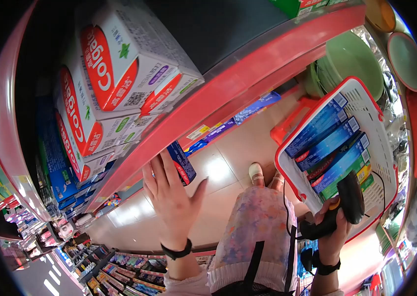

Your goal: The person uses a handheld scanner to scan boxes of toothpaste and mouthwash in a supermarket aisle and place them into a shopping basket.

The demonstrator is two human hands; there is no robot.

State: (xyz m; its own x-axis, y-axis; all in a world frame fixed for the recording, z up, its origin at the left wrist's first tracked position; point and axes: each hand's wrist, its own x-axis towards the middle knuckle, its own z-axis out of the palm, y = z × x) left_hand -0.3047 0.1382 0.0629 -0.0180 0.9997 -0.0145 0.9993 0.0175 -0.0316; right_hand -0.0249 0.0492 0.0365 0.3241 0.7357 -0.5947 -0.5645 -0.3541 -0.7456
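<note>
My left hand (176, 200) is raised at the red shelf edge, back of the hand up, fingers stretched and thumb apart. A dark blue and red box (181, 163) is right beside its fingertips, partly hidden by them; contact cannot be made out. My right hand (334, 224) is wrapped round a black handheld scanner (350, 200) with a cable. The scanner is in front of a white basket with a red rim (292, 185), which holds several blue, green and red toothpaste boxes (334, 143). White and red Colgate boxes (102, 64) are stacked on the shelf at the upper left.
The red shelf edge (218, 86) crosses the view diagonally. Blue boxes (255, 106) lie on a lower shelf. Green basins (354, 64) stand behind the basket at the upper right. Tiled floor (223, 167) shows below, with shelves of small goods (129, 271) at the bottom left.
</note>
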